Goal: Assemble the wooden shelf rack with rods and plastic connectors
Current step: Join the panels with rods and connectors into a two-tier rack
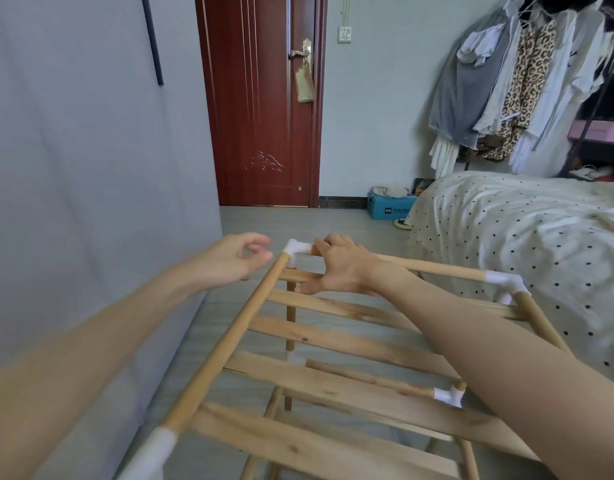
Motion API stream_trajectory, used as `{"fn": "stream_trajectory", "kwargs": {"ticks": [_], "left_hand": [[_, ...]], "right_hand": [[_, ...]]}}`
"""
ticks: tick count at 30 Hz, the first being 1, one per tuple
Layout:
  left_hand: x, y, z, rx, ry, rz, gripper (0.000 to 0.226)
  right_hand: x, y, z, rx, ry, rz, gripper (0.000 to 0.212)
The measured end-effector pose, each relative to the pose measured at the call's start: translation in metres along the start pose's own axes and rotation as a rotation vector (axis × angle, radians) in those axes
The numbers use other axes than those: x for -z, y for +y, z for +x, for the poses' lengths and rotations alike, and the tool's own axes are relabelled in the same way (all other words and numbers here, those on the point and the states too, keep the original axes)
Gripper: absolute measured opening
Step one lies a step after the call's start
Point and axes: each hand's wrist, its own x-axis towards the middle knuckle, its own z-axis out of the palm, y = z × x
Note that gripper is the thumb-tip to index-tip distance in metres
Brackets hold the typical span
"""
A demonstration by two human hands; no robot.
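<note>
The wooden shelf rack (333,341) stands in front of me, its slats (350,382) spanning two side rods. White plastic connectors sit at the far left corner (296,251), the far right corner (504,284) and lower down (449,396). My right hand (343,268) grips the far top rod (437,268) just right of the far left connector, thumb reaching down to a slat. My left hand (236,259) hovers just left of that connector, fingers loosely curled, holding nothing. The left side rod (236,337) runs toward me to a white connector (156,448).
A grey wall (90,202) runs close along the left. A red door (264,116) is ahead, a blue box (390,206) on the floor beside it. A bed with a dotted cover (506,230) lies right, with hanging clothes (506,81) behind it.
</note>
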Motion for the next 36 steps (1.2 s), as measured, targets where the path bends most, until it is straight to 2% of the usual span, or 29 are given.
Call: {"fn": "stream_trajectory", "kwargs": {"ticks": [3, 7, 10, 13, 21, 28, 36], "left_hand": [[-0.020, -0.004, 0.020, 0.043, 0.039, -0.150, 0.047], [-0.049, -0.006, 0.050, 0.147, 0.008, -0.388, 0.043], [-0.057, -0.010, 0.064, 0.162, 0.067, -0.482, 0.039], [-0.060, -0.013, 0.071, 0.151, 0.082, -0.465, 0.034], [-0.063, -0.023, 0.078, 0.116, 0.138, -0.393, 0.043], [-0.066, -0.020, 0.077, 0.082, 0.202, -0.438, 0.041], [-0.067, -0.019, 0.082, 0.084, 0.254, -0.439, 0.038]], "right_hand": [[-0.002, -0.005, 0.010, -0.008, 0.014, -0.017, 0.083], [-0.012, -0.010, 0.017, 0.002, 0.102, -0.063, 0.089], [-0.016, -0.011, 0.023, 0.010, 0.179, -0.040, 0.077], [-0.018, -0.014, 0.027, 0.013, 0.214, -0.022, 0.068], [-0.022, -0.028, 0.030, 0.028, 0.258, -0.180, 0.056], [-0.021, -0.028, 0.026, 0.065, 0.318, -0.189, 0.052], [-0.021, -0.027, 0.029, 0.068, 0.301, -0.195, 0.054]]}}
